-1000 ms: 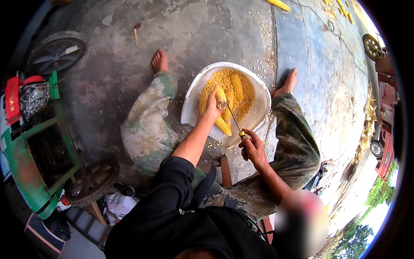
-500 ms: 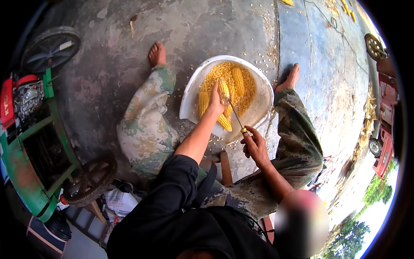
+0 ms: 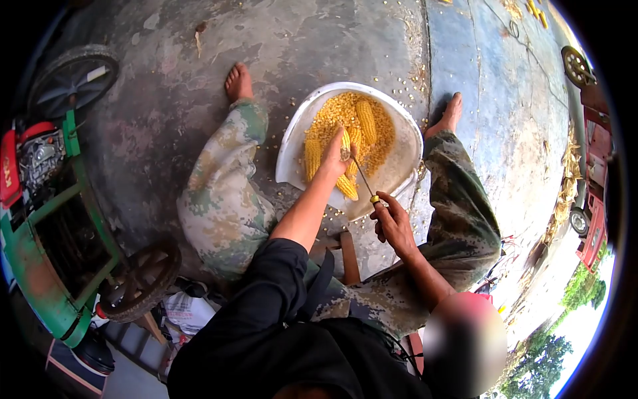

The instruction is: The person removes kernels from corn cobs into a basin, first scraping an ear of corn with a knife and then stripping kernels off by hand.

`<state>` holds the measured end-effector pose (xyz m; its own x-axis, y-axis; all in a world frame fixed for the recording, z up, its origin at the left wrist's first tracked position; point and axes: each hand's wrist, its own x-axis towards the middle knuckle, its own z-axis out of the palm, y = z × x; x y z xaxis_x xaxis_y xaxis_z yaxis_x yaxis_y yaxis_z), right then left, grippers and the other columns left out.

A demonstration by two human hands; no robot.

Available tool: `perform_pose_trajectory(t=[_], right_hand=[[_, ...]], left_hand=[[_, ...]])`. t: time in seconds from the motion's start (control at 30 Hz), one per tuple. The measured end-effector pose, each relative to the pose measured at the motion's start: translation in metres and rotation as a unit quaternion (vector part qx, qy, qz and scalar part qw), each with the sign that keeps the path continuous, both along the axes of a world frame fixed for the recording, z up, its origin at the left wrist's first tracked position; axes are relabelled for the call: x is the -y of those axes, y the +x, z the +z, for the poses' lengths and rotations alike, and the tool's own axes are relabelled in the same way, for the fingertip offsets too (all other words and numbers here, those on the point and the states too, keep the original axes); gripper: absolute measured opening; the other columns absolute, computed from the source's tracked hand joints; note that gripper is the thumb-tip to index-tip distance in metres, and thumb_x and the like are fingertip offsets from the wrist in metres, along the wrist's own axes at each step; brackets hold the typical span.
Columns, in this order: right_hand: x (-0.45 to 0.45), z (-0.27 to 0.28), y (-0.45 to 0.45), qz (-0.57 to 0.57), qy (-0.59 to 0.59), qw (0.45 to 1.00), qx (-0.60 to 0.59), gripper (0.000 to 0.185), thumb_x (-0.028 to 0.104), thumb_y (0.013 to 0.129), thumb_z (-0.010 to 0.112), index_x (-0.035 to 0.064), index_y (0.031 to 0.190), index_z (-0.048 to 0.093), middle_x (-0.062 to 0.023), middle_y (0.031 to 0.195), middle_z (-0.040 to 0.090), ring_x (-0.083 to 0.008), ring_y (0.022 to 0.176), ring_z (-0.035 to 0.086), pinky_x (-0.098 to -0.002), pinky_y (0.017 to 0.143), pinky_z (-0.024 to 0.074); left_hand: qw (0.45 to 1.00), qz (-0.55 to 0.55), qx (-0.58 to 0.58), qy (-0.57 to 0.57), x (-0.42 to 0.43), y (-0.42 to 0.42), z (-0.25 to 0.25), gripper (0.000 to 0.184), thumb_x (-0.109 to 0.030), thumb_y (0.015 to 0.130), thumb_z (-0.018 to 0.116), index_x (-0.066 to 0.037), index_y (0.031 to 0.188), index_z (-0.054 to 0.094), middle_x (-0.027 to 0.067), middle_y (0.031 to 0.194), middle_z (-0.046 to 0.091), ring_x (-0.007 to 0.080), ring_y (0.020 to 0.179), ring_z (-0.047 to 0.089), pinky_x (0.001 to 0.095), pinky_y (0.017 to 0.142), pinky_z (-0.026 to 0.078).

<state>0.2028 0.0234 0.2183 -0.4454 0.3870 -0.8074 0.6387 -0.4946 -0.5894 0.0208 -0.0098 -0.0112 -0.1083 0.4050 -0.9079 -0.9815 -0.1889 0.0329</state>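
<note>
My left hand (image 3: 331, 159) is wrapped round a corn cob (image 3: 345, 141), above a white basin (image 3: 404, 139). In my right hand (image 3: 393, 221) is a screwdriver (image 3: 375, 199) with a yellowish handle and a thin metal shaft, my fingers closed on the handle. Its shaft slants up to the near end of the cob in my left hand; the tip's exact contact is too small to make out. Loose yellow kernels (image 3: 383, 156) cover much of the basin's bottom. Several more cobs lie among them, including a whole one (image 3: 365, 122) on the far side.
Stray kernels dot the concrete floor around the basin. My legs and bare feet flank it. A green machine (image 3: 30, 259) with a red engine and wheels stands at left. At right are a red vehicle (image 3: 593, 229) and dry husks (image 3: 570, 169). A wooden piece (image 3: 349, 258) lies between my legs.
The cob in my left hand has turned slightly, and the hand sits marginally lower. The screwdriver stays at the cob's near end. The whole view has shifted a little.
</note>
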Motion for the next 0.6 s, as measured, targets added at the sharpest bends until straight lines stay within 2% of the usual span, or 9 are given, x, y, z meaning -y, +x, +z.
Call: perform_pose_trajectory(t=[0.07, 0.13, 0.17, 0.3, 0.43, 0.6], right_hand=[[0.001, -0.001, 0.001, -0.006, -0.001, 1.000, 0.005, 0.045, 0.025, 0.102, 0.054, 0.0014, 0.140, 0.046, -0.0086, 0.084, 0.062, -0.0083, 0.050, 0.051, -0.0243, 0.041, 0.0401], [0.001, 0.000, -0.001, -0.005, 0.008, 1.000, 0.014, 0.045, 0.026, 0.101, 0.055, 0.0024, 0.138, 0.048, -0.0090, 0.080, 0.064, -0.0086, 0.053, 0.052, -0.0250, 0.045, 0.0417], [0.001, -0.001, -0.001, -0.004, 0.007, 1.000, 0.016, 0.045, 0.026, 0.101, 0.055, 0.0024, 0.138, 0.048, -0.0090, 0.080, 0.064, -0.0086, 0.053, 0.052, -0.0250, 0.045, 0.0417], [0.003, -0.004, -0.001, -0.004, 0.023, 1.000, 0.014, 0.043, 0.025, 0.101, 0.056, 0.0032, 0.137, 0.049, -0.0084, 0.079, 0.065, -0.0087, 0.053, 0.052, -0.0249, 0.046, 0.0421], [0.004, 0.000, -0.004, -0.009, 0.038, 0.999, 0.006, 0.041, 0.025, 0.101, 0.056, 0.0037, 0.136, 0.052, -0.0073, 0.079, 0.064, -0.0077, 0.054, 0.051, -0.0249, 0.047, 0.0421], [0.007, -0.003, -0.003, -0.002, 0.014, 1.000, 0.015, 0.040, 0.024, 0.101, 0.056, 0.0043, 0.135, 0.053, -0.0065, 0.079, 0.064, -0.0072, 0.054, 0.050, -0.0249, 0.048, 0.0420]], left_hand=[[1.000, 0.009, -0.018, 0.021, 0.003, 0.005, -0.011, 0.041, -0.043, 0.085, 0.075, -0.010, 0.101, 0.058, 0.0080, 0.083, 0.061, 0.0202, 0.067, 0.061, 0.0307, 0.060, 0.057], [0.998, 0.045, 0.033, 0.013, 0.001, 0.004, -0.010, 0.040, -0.042, 0.088, 0.072, -0.008, 0.102, 0.057, 0.0096, 0.084, 0.061, 0.0206, 0.067, 0.062, 0.0311, 0.059, 0.058], [0.998, 0.050, 0.022, 0.008, -0.001, 0.005, -0.010, 0.040, -0.042, 0.090, 0.068, -0.007, 0.105, 0.057, 0.0107, 0.085, 0.062, 0.0205, 0.068, 0.063, 0.0310, 0.058, 0.058], [0.999, 0.021, 0.017, 0.027, 0.001, 0.005, -0.008, 0.045, -0.048, 0.092, 0.063, -0.006, 0.109, 0.056, 0.0117, 0.088, 0.064, 0.0191, 0.067, 0.062, 0.0292, 0.058, 0.057], [0.999, 0.033, 0.002, 0.040, 0.007, 0.011, 0.000, 0.045, -0.049, 0.093, 0.060, -0.006, 0.108, 0.057, 0.0112, 0.087, 0.064, 0.0185, 0.065, 0.062, 0.0288, 0.057, 0.056], [0.998, 0.056, 0.019, -0.009, 0.010, 0.013, 0.001, 0.046, -0.050, 0.096, 0.054, -0.006, 0.107, 0.058, 0.0114, 0.084, 0.063, 0.0186, 0.061, 0.060, 0.0299, 0.055, 0.055]])
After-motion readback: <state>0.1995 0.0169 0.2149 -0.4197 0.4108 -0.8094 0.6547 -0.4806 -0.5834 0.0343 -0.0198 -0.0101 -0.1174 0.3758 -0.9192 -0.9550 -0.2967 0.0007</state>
